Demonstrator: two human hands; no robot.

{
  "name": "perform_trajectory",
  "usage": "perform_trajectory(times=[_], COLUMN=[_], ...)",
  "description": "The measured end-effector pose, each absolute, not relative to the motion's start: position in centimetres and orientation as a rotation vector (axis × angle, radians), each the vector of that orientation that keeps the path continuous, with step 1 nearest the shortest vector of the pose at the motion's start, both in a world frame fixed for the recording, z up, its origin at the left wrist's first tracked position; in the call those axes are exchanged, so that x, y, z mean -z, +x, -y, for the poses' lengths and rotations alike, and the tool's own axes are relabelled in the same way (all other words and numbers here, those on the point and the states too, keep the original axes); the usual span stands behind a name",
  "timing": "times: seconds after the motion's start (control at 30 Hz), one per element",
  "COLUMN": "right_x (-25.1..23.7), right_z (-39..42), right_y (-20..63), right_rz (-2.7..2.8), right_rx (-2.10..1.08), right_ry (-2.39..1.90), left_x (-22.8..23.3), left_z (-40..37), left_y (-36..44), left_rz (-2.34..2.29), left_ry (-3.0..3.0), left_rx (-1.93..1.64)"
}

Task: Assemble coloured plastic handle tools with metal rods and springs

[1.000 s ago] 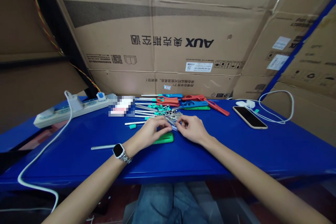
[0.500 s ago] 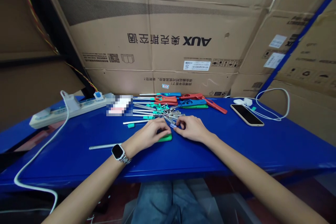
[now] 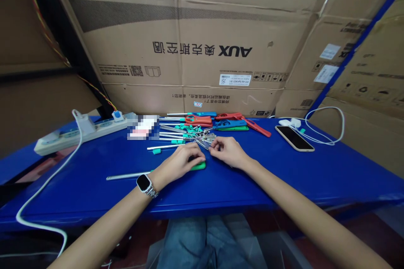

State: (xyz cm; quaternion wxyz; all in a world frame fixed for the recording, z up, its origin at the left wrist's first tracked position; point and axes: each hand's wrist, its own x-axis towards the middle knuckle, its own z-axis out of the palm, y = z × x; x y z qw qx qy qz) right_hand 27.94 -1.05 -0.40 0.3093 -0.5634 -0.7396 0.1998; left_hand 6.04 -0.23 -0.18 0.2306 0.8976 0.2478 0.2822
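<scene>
Fingers of the left hand (image 3: 181,163) curl down onto a green handle (image 3: 198,166) lying on the blue table (image 3: 94,164), while the right hand (image 3: 227,151) pinches small metal pieces (image 3: 205,143) just beyond it.

Blue counter (image 3: 284,176), glossy, spanning the view. Behind it, stacked cardboard boxes (image 3: 189,42) form the back wall, the largest printed "AUX" upside down with white labels. Blue post (image 3: 353,50) slants at right between boxes. Twisted red-yellow cable (image 3: 47,12) runs down the dark left corner. Even, dim indoor light.
</scene>
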Motion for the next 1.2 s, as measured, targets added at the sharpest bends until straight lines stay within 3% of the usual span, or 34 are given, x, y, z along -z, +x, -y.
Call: perform_trajectory(times=[0.27,0.53,1.2], right_x=[0.6,-0.4,0.0], right_z=[0.7,0.5,0.2], right_y=[28.0,27.7,27.4], right_rz=[1.803,1.461,1.454], right_rx=[-0.731,-1.127,-1.108], right_ry=[-1.300,-1.051,-0.957], left_x=[0.4,0.4,0.3], left_z=[0.3,0.3,1.0], left_y=[5.9,5.7,5.7], left_rz=[-0.676,-0.660,-0.657], left_ry=[2.490,2.550,2.664], left_rx=[-0.771,-0.758,-0.740])
